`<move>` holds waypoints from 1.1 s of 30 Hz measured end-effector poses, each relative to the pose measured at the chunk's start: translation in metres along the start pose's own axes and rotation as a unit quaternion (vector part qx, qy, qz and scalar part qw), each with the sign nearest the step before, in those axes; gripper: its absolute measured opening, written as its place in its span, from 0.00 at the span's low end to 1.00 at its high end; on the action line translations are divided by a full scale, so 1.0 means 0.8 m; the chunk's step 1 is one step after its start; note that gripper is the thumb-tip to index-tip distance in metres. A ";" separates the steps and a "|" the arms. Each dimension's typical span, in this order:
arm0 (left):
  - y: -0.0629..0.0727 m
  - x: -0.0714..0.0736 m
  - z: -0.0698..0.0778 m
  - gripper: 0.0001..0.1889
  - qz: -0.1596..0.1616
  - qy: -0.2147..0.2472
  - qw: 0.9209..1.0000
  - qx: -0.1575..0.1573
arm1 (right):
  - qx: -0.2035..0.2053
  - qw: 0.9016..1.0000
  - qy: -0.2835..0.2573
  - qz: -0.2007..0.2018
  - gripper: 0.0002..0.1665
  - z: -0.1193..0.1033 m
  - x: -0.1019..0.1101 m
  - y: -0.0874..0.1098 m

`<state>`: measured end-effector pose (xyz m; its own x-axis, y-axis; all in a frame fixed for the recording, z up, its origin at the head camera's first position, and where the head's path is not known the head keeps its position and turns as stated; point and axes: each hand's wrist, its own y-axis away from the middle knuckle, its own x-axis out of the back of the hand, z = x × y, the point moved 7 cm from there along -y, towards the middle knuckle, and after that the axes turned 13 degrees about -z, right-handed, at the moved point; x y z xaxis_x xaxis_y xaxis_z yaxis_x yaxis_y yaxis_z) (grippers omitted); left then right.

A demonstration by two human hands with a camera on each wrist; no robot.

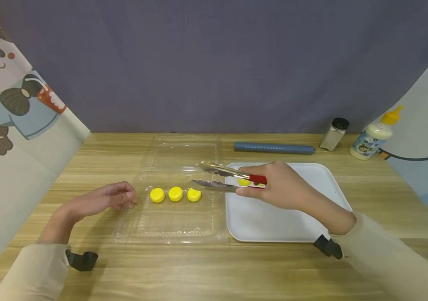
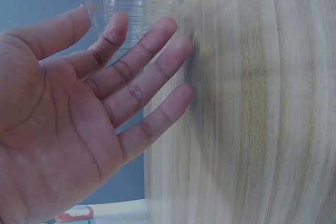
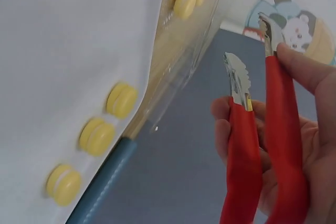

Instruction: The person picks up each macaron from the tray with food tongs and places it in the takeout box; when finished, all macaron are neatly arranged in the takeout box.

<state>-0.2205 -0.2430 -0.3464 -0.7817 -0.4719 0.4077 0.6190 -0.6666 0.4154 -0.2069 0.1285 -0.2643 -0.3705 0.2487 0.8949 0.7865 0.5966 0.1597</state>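
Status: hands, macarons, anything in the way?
Right hand holding open, empty tongs. Left hand beside clear container. Three macarons inside, three visible on white tray. No obstruction seen.

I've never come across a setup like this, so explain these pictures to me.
No machine here: a person works bare-handed. The wide picture is taken from the person's head, the other two from the left and right wrists. The right hand holds red-handled tongs, tips apart, nothing between them. The left hand is beside a clear container with three yellow round pieces inside. Three more yellow pieces show on the white tray. Farther back on the wood-grain table are a long blue-grey object, a black-lidded jar and a squeeze bottle.
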 end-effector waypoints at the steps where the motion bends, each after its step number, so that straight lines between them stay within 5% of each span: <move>1: 0.000 0.000 0.000 0.15 0.000 0.000 1.000 0.000 | -0.004 1.000 -0.005 0.002 0.36 0.004 0.002 0.003; 19: 0.000 0.000 0.001 0.16 -0.004 -0.001 1.000 -0.001 | -0.065 0.996 -0.019 0.060 0.33 0.088 0.028 0.065; 27: 0.000 -0.001 0.002 0.16 -0.005 -0.007 1.000 -0.004 | -0.122 0.989 -0.043 0.073 0.34 0.131 0.032 0.092; 33: 0.003 0.000 0.004 0.17 0.000 -0.018 1.000 0.004 | -0.141 0.986 -0.018 0.082 0.33 0.154 0.033 0.104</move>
<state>-0.2192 -0.2429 -0.3430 -0.7788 -0.4512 0.4358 0.6195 -0.6622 0.4214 -0.2121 0.2786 -0.2784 -0.2404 0.3542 0.9037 0.9417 0.3109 0.1287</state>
